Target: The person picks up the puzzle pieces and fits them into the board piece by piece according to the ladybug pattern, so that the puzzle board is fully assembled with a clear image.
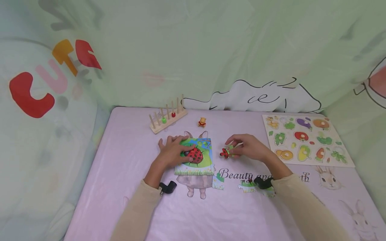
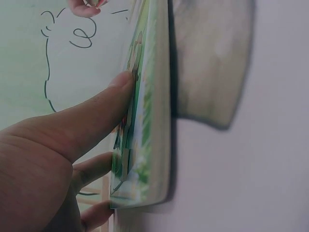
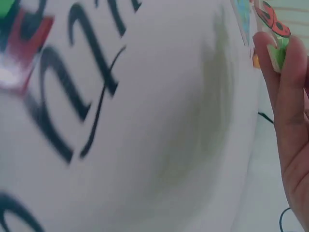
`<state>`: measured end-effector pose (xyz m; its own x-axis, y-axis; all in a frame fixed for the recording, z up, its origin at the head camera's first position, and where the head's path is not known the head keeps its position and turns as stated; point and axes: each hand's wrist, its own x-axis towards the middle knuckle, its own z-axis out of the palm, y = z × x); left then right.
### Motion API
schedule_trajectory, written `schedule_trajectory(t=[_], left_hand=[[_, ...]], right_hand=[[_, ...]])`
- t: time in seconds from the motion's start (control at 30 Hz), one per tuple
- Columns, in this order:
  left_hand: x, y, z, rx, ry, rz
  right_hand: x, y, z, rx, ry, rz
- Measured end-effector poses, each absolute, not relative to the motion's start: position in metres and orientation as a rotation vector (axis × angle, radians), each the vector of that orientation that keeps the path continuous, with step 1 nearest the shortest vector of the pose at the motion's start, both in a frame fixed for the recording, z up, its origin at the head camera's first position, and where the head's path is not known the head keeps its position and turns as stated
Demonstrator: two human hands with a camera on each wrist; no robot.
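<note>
A jigsaw board (image 1: pixel 193 172) with a red ladybug picture on green lies flat at the middle of the table. My left hand (image 1: pixel 171 152) rests on its left part, fingers spread. In the left wrist view the thumb (image 2: pixel 104 104) presses on the board's face, where some pieces (image 2: pixel 126 159) stand slightly proud. To the right of the board, my right hand (image 1: pixel 250 147) pinches a small jigsaw piece (image 1: pixel 224 153) with red and green print. The right wrist view shows that piece (image 3: pixel 274 20), red with black dots, between fingertips and raised off the tabletop.
Loose jigsaw pieces lie near the board's lower right corner (image 1: pixel 218 183) and below the right wrist (image 1: pixel 247 187). At the back stand a wooden peg rack (image 1: pixel 169 124) with two beads and a small bear figure (image 1: pixel 202 122). A vegetable puzzle board (image 1: pixel 312 144) lies right.
</note>
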<state>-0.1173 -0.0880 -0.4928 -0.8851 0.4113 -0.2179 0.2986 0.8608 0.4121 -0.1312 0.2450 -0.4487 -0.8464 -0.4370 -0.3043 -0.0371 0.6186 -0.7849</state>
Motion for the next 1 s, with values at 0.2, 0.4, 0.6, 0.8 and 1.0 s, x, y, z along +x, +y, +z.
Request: schedule_trajectory(t=[0.2,0.4,0.6,0.8,1.0], left_hand=[[-0.117,-0.088,-0.492,0.54,2.736,0.539],[-0.117,-0.088,-0.492,0.547,2.747,0.527],[-0.117,-0.088,-0.491,0.545,2.744,0.537],[-0.117,-0.087,-0.491,0.535,2.744,0.535],[-0.118,-0.087,-0.489,0.528,2.743,0.525]], right_hand=[[-0.133,0.228,-0.451,-0.308,2.374,-1.18],[-0.133,0.213,-0.456,-0.256,2.41,-1.146],[-0.13,0.201,-0.463,-0.181,2.403,-1.167],[-0.128,0.189,-0.467,-0.138,2.415,-1.174],[-0.127,0.179,-0.467,-0.102,2.415,-1.157]])
